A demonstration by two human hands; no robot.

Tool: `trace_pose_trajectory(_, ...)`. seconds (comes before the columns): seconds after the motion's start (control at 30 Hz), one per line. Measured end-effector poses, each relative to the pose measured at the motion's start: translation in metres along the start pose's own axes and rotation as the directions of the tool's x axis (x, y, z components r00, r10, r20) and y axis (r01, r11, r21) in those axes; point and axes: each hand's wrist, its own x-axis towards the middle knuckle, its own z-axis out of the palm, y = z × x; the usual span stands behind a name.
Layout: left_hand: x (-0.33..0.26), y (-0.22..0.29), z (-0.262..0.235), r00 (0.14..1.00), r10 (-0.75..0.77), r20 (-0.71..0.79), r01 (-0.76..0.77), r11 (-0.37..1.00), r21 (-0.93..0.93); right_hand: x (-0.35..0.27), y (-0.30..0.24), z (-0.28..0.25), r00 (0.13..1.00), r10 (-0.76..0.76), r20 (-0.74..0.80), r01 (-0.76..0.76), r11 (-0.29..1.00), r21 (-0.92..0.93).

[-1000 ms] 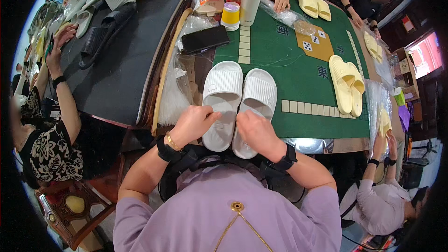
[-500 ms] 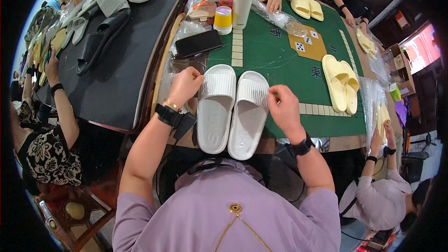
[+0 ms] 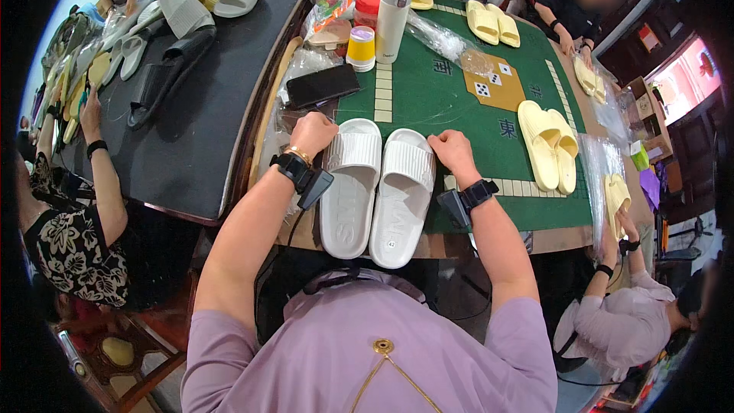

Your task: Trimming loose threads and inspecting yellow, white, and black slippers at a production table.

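Two white slides lie side by side, soles down, on the near edge of the green table point(image 3: 428, 92), their heels hanging toward the person. The left hand point(image 3: 312, 134) is curled against the outer toe edge of the left slide point(image 3: 350, 187), fingers bent onto its ribbed strap; whether it pinches the strap or only presses on it I cannot tell. The right hand point(image 3: 453, 151) sits likewise at the far right corner of the right slide point(image 3: 401, 197), knuckles up, fingers tucked against the strap. Both slides touch along their inner edges.

By my reading, the pair is being squared up and matched, toes level. The next move seems to call for a firm hold on both straps at once, so the pair keeps together when lifted.

Farther out: a black phone point(image 3: 321, 86) lies just beyond the left hand, with a yellow-capped jar point(image 3: 361, 47) and a white flask point(image 3: 391, 9) beyond it. To the right rests a pair of yellow slides point(image 3: 547, 144). Other people sit around the table.
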Motion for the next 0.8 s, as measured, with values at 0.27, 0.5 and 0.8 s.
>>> trace_pose_trajectory(0.27,0.003,-0.002,0.008,0.989,0.106,-0.107,-0.107,0.994,0.002,0.007,0.005,0.011,0.991,-0.113,-0.065,0.116,0.993,0.035)
trace_pose_trajectory(0.5,-0.024,0.041,0.007,0.938,0.336,-0.081,-0.344,0.882,-0.322,-0.010,-0.037,0.009,0.979,-0.181,-0.091,0.202,0.851,0.486)
trace_pose_trajectory(0.8,-0.036,0.046,0.016,0.844,0.530,-0.084,-0.534,0.816,-0.221,-0.034,-0.072,0.026,0.954,-0.298,-0.034,0.254,0.742,0.620)
